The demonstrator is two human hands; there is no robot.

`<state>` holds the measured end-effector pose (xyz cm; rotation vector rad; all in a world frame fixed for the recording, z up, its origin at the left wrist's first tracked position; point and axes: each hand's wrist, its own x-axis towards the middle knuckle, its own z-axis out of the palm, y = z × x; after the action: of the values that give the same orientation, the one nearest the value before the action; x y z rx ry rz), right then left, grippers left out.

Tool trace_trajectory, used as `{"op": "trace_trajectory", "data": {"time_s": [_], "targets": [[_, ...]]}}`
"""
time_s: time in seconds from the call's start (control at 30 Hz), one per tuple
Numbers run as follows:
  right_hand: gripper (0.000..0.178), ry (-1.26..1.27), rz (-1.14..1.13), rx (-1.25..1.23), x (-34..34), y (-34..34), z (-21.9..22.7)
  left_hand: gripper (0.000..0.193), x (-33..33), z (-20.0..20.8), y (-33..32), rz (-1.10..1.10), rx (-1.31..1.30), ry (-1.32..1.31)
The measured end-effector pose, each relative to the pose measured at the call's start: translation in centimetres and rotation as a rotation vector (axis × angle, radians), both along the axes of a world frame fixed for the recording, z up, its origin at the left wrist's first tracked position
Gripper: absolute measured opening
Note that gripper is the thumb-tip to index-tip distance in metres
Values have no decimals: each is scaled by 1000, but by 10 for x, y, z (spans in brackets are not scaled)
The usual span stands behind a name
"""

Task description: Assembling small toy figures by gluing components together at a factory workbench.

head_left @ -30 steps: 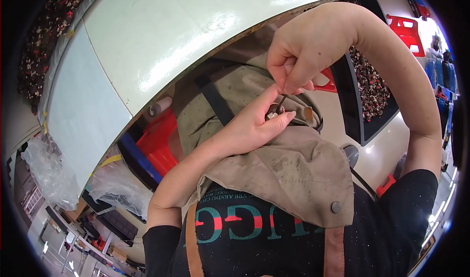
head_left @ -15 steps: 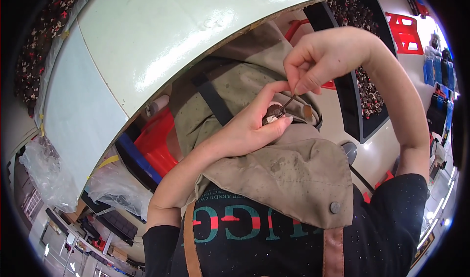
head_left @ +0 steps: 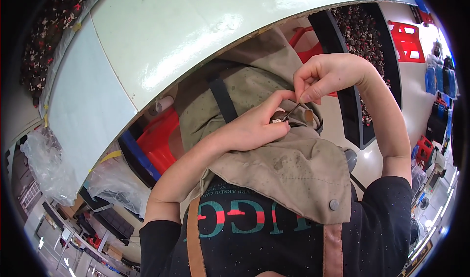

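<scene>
Since the earlier frame the right hand [head_left: 329,81] has come lower, nearer the body, and the thin dark rod [head_left: 293,111] in its pinch slants a little flatter. The rod's long axis runs from the right fingertips down and leftward to the small brown piece [head_left: 279,115], held between the thumb and forefinger of the left hand [head_left: 254,127], on the body side of the near edge of the bench [head_left: 161,47]. The left is thus the nearer, closed on the piece; the right grips the rod's upper end, close by. The piece looks rounded and dark, with a pale patch; whether the rod enters or merely touches it is too small to tell. Below lies a creased, spotted khaki apron [head_left: 289,164]; the bench is glossy and pale.
</scene>
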<state>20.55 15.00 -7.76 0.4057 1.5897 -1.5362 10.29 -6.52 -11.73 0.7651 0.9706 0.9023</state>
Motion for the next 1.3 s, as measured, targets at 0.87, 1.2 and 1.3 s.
{"op": "trace_trajectory", "data": {"time_s": [0.87, 1.2, 1.3], "targets": [[13, 168, -324, -71, 38, -21, 5, 70, -9, 10, 5, 62, 25, -114], [10, 714, 116, 907, 21, -58, 65, 64, 9, 4, 4, 348, -96, 74], [10, 736, 75, 931, 21, -55, 65, 53, 7, 4, 2, 418, -38, 298]]}}
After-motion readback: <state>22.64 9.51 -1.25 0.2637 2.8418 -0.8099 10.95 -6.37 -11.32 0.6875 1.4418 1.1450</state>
